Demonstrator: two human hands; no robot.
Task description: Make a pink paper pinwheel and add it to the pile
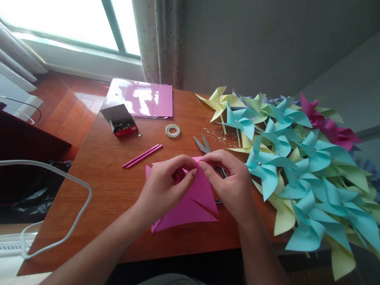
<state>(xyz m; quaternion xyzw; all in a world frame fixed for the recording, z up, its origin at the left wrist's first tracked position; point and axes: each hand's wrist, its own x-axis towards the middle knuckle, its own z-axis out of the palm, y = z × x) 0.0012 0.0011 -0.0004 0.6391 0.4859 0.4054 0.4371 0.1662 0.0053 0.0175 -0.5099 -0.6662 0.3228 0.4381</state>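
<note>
Tbl [107,193]: pink paper [186,210] under L hand [166,181] & R hand [233,184].

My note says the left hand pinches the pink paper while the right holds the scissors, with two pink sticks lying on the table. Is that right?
Not quite: the head view shows the right hand pinching the pink paper too, while the scissors lie on the table, partly hidden by that hand. The rest stands.

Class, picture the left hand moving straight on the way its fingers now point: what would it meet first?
Probably the fingers of the right hand, just ahead of the left hand; a bit of the slit pink paper sheet between them may come first, as depth is unclear.
</note>
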